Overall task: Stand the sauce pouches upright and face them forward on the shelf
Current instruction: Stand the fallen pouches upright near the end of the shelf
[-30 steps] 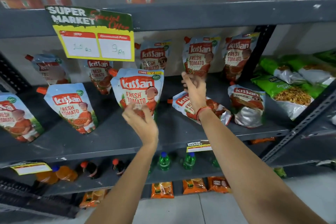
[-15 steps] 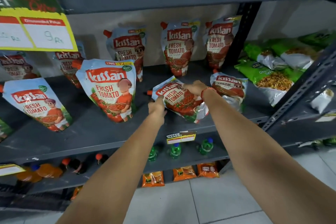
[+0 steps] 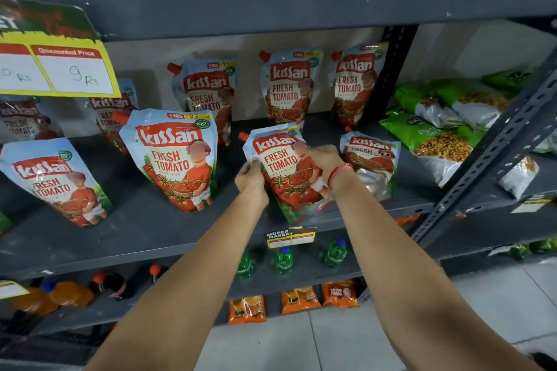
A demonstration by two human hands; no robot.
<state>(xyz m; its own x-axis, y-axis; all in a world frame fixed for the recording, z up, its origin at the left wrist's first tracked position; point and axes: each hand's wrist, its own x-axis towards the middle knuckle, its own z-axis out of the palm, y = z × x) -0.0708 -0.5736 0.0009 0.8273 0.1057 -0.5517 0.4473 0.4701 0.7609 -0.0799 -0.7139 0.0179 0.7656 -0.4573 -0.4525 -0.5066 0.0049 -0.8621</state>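
Note:
Both my hands grip one Kissan tomato ketchup pouch (image 3: 281, 166) near the front edge of the grey shelf (image 3: 135, 235). It is tilted nearly upright, label toward me. My left hand (image 3: 250, 179) holds its left edge and my right hand (image 3: 327, 164) its right side. Just right of it a slumped pouch (image 3: 370, 159) leans back. A front-row pouch (image 3: 176, 156) stands upright to the left, and another (image 3: 55, 181) stands further left. Three upright pouches line the back: one (image 3: 208, 96), one (image 3: 289, 87) and one (image 3: 354, 81).
A yellow price sign (image 3: 57, 69) hangs from the upper shelf at left. Green snack bags (image 3: 434, 129) lie in the bay to the right, behind a grey upright post (image 3: 488, 153). Green bottles (image 3: 283, 259) and orange packets (image 3: 298, 298) fill the lower shelves.
The pouch that lay flat on the shelf has been lifted and turned toward upright by both hands. My left hand left the front-row pouch a second ago and moved right onto this one.

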